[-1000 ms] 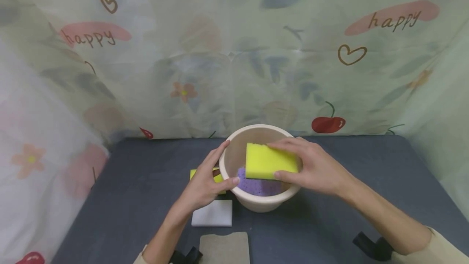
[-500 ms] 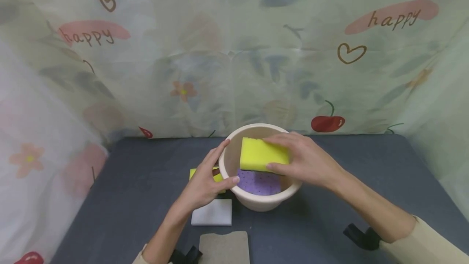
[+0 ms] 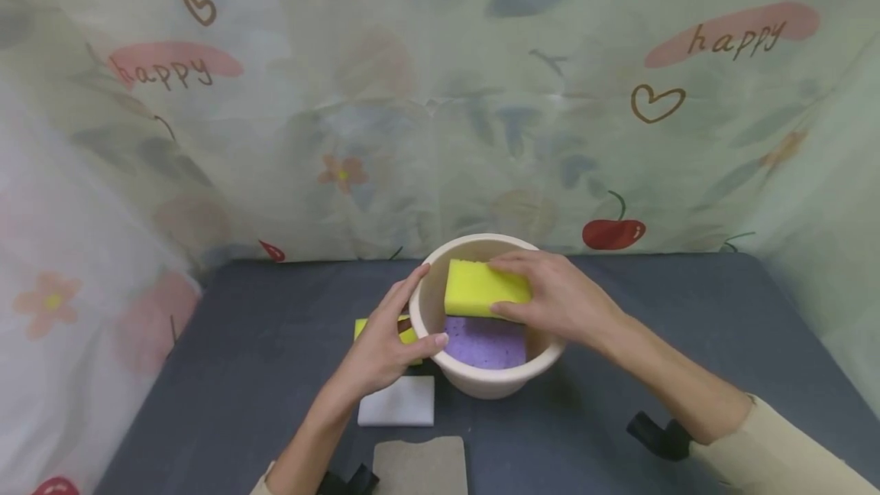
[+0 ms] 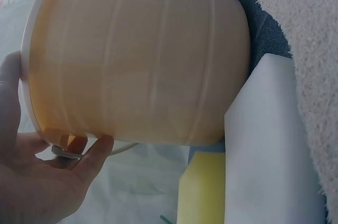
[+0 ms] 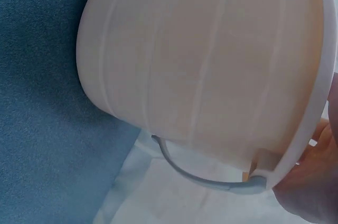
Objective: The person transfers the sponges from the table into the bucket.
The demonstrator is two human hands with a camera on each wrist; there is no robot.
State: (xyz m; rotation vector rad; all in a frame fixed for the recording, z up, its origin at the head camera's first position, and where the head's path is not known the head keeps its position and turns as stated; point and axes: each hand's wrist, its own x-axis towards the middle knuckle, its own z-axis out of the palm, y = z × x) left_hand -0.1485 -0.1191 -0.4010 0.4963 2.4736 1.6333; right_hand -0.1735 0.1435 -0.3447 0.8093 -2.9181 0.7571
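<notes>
Bucket: cream plastic bucket [image 3: 491, 386] w/ ribbed walls is standing upright on the dark blue-grey tabletop [image 3: 289, 327]; its slim grey curved handle [image 5: 222, 185] is hanging down outside.
L hand: your L hand [image 3: 388, 350] is gripping the bucket rim on the L side, thumb tip resting at the near edge, fingers reaching round the far L.
R hand: your R hand [image 3: 560, 300] is holding the bright yellow rectangular foam sponge [image 3: 481, 289] by its R end, btwn thumb & fingers.
Yellow sponge pos.: it's hanging tilted in the bucket mouth, just behind/above the purple speckled sponge [image 3: 484, 344]; can't tell if the two are touching.
Purple sponge: it's lying inside the bucket, near side.
L of bucket: a 2nd yellow block [image 3: 410, 337] is lying partly hidden behind your L hand; a smooth white rectangular block [image 3: 397, 402] is lying nearer you.
Nearest you: a rough grey-beige flat slab [image 3: 421, 468] is lying below the white block, running out of the head view.
Backdrop: pale printed cloth [image 3: 433, 136] w/ cherries, hearts & "happy" is hanging behind the tbl.
</notes>
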